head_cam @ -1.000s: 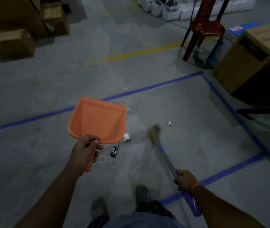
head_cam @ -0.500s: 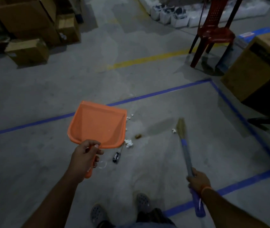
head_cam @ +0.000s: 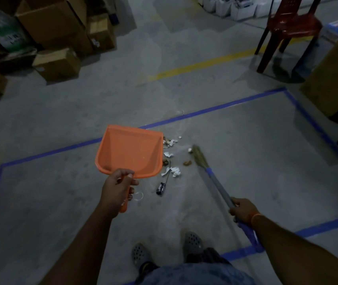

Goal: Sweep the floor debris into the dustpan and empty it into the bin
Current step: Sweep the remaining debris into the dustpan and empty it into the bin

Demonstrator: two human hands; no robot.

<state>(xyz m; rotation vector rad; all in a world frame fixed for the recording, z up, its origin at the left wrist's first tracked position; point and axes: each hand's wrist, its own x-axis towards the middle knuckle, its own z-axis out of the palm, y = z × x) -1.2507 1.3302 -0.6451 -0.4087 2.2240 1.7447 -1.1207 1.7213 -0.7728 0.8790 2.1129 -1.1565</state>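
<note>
My left hand (head_cam: pixel 116 189) grips the handle of an orange dustpan (head_cam: pixel 130 151), held above the grey floor with its mouth pointing away from me. My right hand (head_cam: pixel 243 209) grips the grey and blue handle of a small broom (head_cam: pixel 215 182). Its straw head (head_cam: pixel 200 157) rests on the floor just right of the debris. The debris (head_cam: pixel 172 159) is crumpled white paper scraps and brown bits, lying beside the dustpan's right edge. A small dark object with a thin wire (head_cam: pixel 161 188) and a clear ring (head_cam: pixel 138 196) lie nearer to me. No bin is in view.
Blue tape lines (head_cam: pixel 215 109) mark a rectangle on the floor around me. Cardboard boxes (head_cam: pixel 57 64) are stacked at the far left. A red plastic chair (head_cam: pixel 289 27) and a large box (head_cam: pixel 332 79) stand at the far right. My feet (head_cam: pixel 192 242) are at the bottom.
The broom head has swept left, from beside a lone white scrap to the edge of the debris pile. The view has shifted, showing more debris right of the dustpan.
</note>
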